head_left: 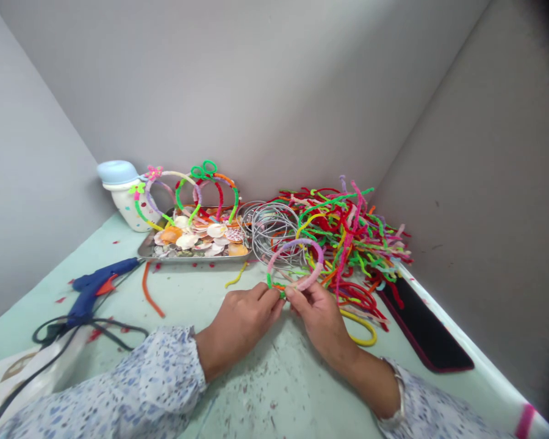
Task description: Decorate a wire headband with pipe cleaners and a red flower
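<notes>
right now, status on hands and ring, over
Left hand, right hand: both pinching fuzzy ring at near edge. Ring lilac, pink, green, orange. Wire coil, fuzzy stem pile behind; hands unobstructed.

White bottle with a pale blue cap (130, 204), seen on my remote feed, stands at the far left of the pale green counter (256, 399). Beside it, a metal tray (201, 260) holds shells (187, 241). Nearer on the left lies a blue glue gun (82, 300) with an orange trigger and a dark cord (7, 400). Silvery wire loops (257, 235) sit just right of the tray. At right I see a black mat (432, 329) edged in dark red; grey walls (256, 91) rise beyond.
</notes>
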A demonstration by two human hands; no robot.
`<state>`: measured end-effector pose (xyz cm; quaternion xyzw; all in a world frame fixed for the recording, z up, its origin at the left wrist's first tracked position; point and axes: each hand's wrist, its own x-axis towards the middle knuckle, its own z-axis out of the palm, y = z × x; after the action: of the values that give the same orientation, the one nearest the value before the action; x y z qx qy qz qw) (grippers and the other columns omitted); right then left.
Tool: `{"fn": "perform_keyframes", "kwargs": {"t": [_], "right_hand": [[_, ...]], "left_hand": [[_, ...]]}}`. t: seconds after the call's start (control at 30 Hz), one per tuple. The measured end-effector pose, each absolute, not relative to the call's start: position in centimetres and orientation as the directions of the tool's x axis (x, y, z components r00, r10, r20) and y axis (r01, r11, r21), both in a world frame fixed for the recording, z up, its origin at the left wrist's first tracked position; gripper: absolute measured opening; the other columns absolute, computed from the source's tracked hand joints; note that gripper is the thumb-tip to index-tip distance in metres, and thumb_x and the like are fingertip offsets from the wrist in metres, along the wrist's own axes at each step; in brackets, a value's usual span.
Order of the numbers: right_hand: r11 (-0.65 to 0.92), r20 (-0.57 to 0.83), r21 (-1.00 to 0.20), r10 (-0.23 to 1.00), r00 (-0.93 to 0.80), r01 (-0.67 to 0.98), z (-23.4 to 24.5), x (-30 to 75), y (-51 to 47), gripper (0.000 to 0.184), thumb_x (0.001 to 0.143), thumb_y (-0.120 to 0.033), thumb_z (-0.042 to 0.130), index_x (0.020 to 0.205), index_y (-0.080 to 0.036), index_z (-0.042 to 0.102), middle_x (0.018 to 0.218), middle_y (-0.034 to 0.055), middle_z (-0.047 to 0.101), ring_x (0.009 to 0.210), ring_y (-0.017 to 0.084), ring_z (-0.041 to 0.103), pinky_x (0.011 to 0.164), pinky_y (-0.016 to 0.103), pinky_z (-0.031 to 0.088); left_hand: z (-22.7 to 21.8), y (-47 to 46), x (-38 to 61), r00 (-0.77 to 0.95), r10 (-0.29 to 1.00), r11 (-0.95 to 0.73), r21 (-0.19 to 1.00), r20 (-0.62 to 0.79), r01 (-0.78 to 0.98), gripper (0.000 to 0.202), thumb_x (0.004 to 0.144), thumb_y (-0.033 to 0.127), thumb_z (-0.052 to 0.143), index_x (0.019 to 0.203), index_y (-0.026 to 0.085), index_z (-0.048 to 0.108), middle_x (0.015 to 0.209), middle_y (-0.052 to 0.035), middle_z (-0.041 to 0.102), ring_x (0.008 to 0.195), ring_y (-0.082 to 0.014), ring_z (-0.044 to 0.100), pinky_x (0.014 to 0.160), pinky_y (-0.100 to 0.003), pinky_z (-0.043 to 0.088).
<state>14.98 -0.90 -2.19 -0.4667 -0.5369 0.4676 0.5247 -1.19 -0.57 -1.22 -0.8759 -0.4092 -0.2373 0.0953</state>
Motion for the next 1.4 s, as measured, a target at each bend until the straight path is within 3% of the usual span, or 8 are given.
{"fn": "perform_keyframes", "kwargs": {"t": [0.37,0.73,1.17,1.4], "right_hand": [[0.175,0.174,-0.984,0.984,-0.044,0.028,-2.3,14.9,-1.1,0.021,0.084,-0.039,0.058,0.08,-0.018,0.055,0.075,-0.0004,0.057,0.066,0.013,0.05,0.058,0.025,0.038],[0.186,0.186,-0.982,0.983,-0.012,0.035,-2.1,15.0,-1.4,0.021,0.085,-0.038,0.057,0.078,-0.018,0.054,0.07,-0.0012,0.055,0.063,0.013,0.047,0.057,0.025,0.038],[0.189,0.189,-0.982,0.982,-0.013,0.026,-2.1,14.9,-1.4,0.023,0.085,-0.039,0.056,0.077,-0.018,0.053,0.068,-0.0025,0.051,0.06,0.012,0.044,0.056,0.025,0.037],[0.226,0.226,-0.974,0.974,-0.029,0.018,-1.7,14.9,-1.5,0.023,0.086,-0.038,0.055,0.074,-0.019,0.051,0.067,-0.0023,0.049,0.06,0.012,0.043,0.057,0.025,0.037]], "left_hand": [[-0.6,-0.7,-1.2,0.624,0.585,-0.677,-0.113,0.518,0.727,0.012,0.09,0.02,0.044,0.083,0.02,0.054,0.07,0.0009,0.058,0.055,-0.0148,0.053,0.048,-0.028,0.034],[-0.9,-0.9,-1.2,0.58,0.625,-0.676,-0.009,0.522,0.737,0.013,0.091,0.025,0.044,0.087,0.019,0.055,0.072,0.0003,0.058,0.057,-0.0137,0.054,0.051,-0.026,0.037],[-0.2,-1.0,-1.6,0.681,0.55,-0.722,-0.134,0.483,0.679,0.017,0.092,0.021,0.041,0.082,0.017,0.054,0.069,0.0,0.055,0.055,-0.0127,0.05,0.049,-0.027,0.031],[-0.7,-0.9,-1.5,0.649,0.551,-0.72,-0.094,0.525,0.688,0.017,0.091,0.021,0.043,0.08,0.017,0.055,0.068,-0.0007,0.057,0.055,-0.012,0.052,0.05,-0.026,0.033]]}}
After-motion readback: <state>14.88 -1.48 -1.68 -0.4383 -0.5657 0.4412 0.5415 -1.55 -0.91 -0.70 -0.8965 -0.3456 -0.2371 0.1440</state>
